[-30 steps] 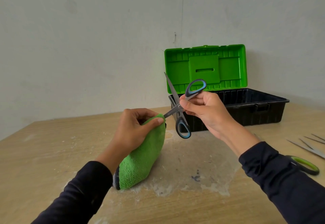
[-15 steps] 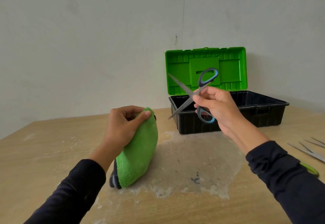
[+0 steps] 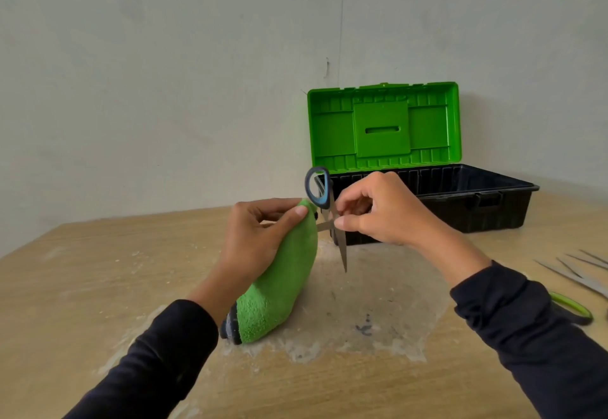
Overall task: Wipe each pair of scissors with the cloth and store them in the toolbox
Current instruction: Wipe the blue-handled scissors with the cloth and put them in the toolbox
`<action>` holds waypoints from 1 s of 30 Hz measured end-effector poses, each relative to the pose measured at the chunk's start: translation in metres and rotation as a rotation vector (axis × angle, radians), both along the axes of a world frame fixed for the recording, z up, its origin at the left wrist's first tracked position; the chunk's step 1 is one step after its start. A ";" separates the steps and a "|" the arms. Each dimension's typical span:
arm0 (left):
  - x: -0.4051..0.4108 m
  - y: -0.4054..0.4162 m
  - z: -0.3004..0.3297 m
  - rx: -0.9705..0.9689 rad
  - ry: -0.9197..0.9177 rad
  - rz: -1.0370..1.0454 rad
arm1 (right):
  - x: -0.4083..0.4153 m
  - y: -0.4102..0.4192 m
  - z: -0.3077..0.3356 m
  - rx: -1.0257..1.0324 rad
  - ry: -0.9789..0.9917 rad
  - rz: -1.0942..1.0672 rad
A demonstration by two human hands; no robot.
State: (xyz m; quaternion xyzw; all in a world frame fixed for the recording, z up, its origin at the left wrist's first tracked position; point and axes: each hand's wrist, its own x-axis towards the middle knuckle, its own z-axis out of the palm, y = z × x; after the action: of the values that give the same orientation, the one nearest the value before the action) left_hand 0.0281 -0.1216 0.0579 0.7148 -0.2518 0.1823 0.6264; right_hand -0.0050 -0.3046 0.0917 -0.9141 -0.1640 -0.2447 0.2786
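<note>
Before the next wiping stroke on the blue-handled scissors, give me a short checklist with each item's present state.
1. Right hand has a grip on the blue-handled scissors: ok.
2. Left hand holds the green cloth: ok.
3. One blade meets the cloth: ok, its tip goes behind the cloth's edge.
4. Free blade points down, clear of both hands: ok.
5. Toolbox lid open for storing: ok.
6. Blades already clean: cannot tell.

2 bare hands point(image 3: 388, 211), long dark navy sleeves point(image 3: 539, 336).
</note>
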 end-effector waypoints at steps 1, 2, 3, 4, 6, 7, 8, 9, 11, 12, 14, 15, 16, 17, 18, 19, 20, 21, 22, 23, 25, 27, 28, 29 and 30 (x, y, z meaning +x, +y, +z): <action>-0.002 -0.004 -0.002 0.044 -0.030 -0.011 | -0.001 0.001 0.001 -0.007 -0.014 0.025; -0.003 -0.006 -0.003 0.087 -0.060 -0.019 | -0.002 0.002 0.001 -0.013 -0.023 0.048; -0.004 -0.008 -0.004 0.120 -0.077 -0.023 | -0.003 0.002 0.001 -0.013 -0.030 0.066; -0.004 -0.008 -0.005 0.142 -0.077 -0.029 | -0.003 0.002 0.001 -0.005 -0.038 0.078; -0.005 -0.008 -0.006 0.181 -0.072 -0.058 | -0.002 0.001 0.001 0.016 -0.048 0.081; -0.005 -0.007 -0.006 0.210 -0.077 -0.073 | -0.002 0.001 0.001 0.021 -0.050 0.077; -0.006 -0.007 -0.006 0.240 -0.087 -0.082 | -0.003 0.001 0.001 0.020 -0.051 0.073; -0.006 -0.006 -0.006 0.258 -0.095 -0.086 | -0.003 0.003 0.001 0.015 -0.053 0.071; -0.004 -0.004 -0.005 0.251 -0.091 -0.077 | -0.003 0.007 0.000 0.001 -0.064 0.071; -0.004 -0.003 -0.004 0.238 -0.085 -0.068 | -0.003 0.009 -0.001 -0.003 -0.074 0.071; -0.003 -0.002 -0.004 0.236 -0.090 -0.042 | -0.002 0.013 -0.002 0.010 -0.100 0.075; -0.003 -0.003 -0.004 0.252 -0.107 -0.022 | -0.002 0.013 -0.003 0.023 -0.106 0.078; -0.004 -0.005 -0.004 0.282 -0.136 0.003 | -0.003 0.012 -0.003 0.035 -0.106 0.082; -0.005 -0.007 -0.004 0.319 -0.174 0.029 | -0.003 0.011 -0.002 0.045 -0.099 0.085; -0.006 -0.008 -0.004 0.356 -0.215 0.050 | -0.003 0.009 -0.001 0.055 -0.085 0.089; -0.006 -0.008 -0.003 0.387 -0.247 0.062 | -0.003 0.007 0.000 0.066 -0.071 0.093; -0.006 -0.008 -0.003 0.407 -0.265 0.068 | -0.003 0.004 0.001 0.073 -0.062 0.093; -0.005 -0.006 -0.002 0.413 -0.264 0.073 | -0.003 0.001 0.002 0.077 -0.062 0.088; -0.003 -0.004 -0.002 0.408 -0.246 0.081 | -0.002 -0.002 0.003 0.083 -0.064 0.080; -0.001 -0.001 -0.003 0.393 -0.223 0.092 | -0.002 -0.006 0.004 0.092 -0.067 0.074; 0.001 0.001 -0.004 0.362 -0.191 0.102 | -0.001 -0.009 0.004 0.105 -0.068 0.068; -0.001 -0.001 -0.004 0.348 -0.188 0.084 | 0.000 -0.004 0.001 0.082 -0.053 0.074; -0.003 -0.003 -0.004 0.343 -0.192 0.072 | 0.001 0.000 -0.001 0.062 -0.048 0.082; -0.005 -0.005 -0.004 0.337 -0.197 0.064 | 0.001 0.005 -0.003 0.050 -0.050 0.089; -0.006 -0.006 -0.004 0.331 -0.200 0.059 | 0.001 0.008 -0.004 0.054 -0.054 0.095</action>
State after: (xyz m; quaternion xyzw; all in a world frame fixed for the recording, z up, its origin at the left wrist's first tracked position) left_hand 0.0222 -0.1278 0.0536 0.7934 -0.3184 0.2268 0.4666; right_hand -0.0035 -0.2969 0.0873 -0.8906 -0.2081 -0.2599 0.3100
